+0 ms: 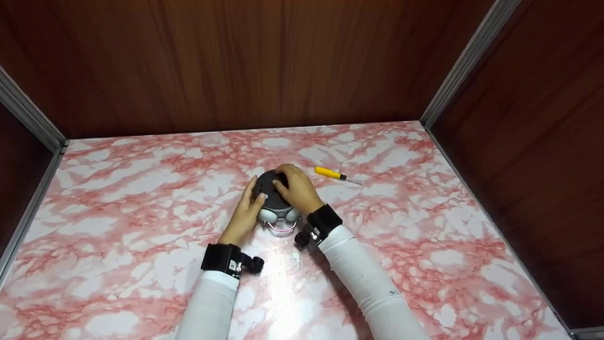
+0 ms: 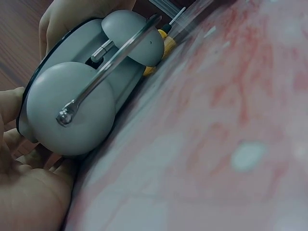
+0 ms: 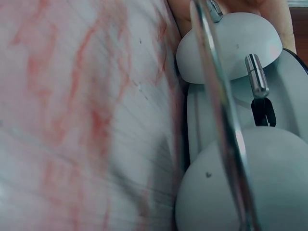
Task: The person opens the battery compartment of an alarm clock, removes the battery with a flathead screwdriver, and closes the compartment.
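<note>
A twin-bell alarm clock [image 1: 267,186] lies on the table, its black back turned up and its bells toward the person. My left hand [image 1: 242,213] holds its left side, fingers along the edge and thumb at the back's rim. From the right, my right hand [image 1: 302,192] grips the clock, fingers over the far rim and thumb on the black back. Both wrist views show the pale grey bells [image 2: 72,106], the chrome handle [image 3: 224,115] and the small metal hammer [image 3: 257,77] between the bells. Whether anything small sits under the right fingers is hidden.
A screwdriver [image 1: 329,173] with a yellow handle lies right of the clock, its metal shaft pointing right. The table [image 1: 141,226] has a red and white marbled top. Dark wood panels [image 1: 236,66] with metal edge strips stand behind it and at both sides.
</note>
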`<state>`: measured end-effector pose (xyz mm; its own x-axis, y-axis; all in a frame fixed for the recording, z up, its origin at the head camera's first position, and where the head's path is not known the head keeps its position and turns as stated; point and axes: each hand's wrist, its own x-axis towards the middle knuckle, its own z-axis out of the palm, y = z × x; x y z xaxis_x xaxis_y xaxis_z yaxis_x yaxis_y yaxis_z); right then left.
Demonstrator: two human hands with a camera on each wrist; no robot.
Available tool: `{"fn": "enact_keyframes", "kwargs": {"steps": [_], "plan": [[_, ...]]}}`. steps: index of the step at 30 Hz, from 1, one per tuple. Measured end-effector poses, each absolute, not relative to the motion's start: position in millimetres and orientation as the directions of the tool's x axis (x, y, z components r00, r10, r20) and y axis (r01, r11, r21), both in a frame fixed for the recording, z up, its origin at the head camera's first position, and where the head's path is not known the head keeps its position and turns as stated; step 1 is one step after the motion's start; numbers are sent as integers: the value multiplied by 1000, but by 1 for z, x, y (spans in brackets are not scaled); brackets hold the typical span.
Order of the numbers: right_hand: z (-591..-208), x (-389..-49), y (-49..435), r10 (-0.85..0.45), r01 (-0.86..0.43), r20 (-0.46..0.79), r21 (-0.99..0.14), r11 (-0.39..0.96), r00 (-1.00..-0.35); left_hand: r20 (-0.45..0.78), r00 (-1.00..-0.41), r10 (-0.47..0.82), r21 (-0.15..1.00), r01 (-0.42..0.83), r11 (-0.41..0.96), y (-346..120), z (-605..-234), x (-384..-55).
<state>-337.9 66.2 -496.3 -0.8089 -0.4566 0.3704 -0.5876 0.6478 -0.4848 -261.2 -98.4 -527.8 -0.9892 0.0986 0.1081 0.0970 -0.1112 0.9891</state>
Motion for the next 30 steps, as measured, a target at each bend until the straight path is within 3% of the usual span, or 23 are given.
{"fn": "enact_keyframes", "kwargs": {"steps": [19, 30], "plan": [[-499, -336, 65, -397, -549, 379, -551, 629, -836, 109, -992, 68, 988, 101, -113, -99, -539, -266], [-499, -337, 65, -419, -616, 465, -454, 643, -780, 112, -991, 66, 987, 104, -121, -98, -541, -265]]}}
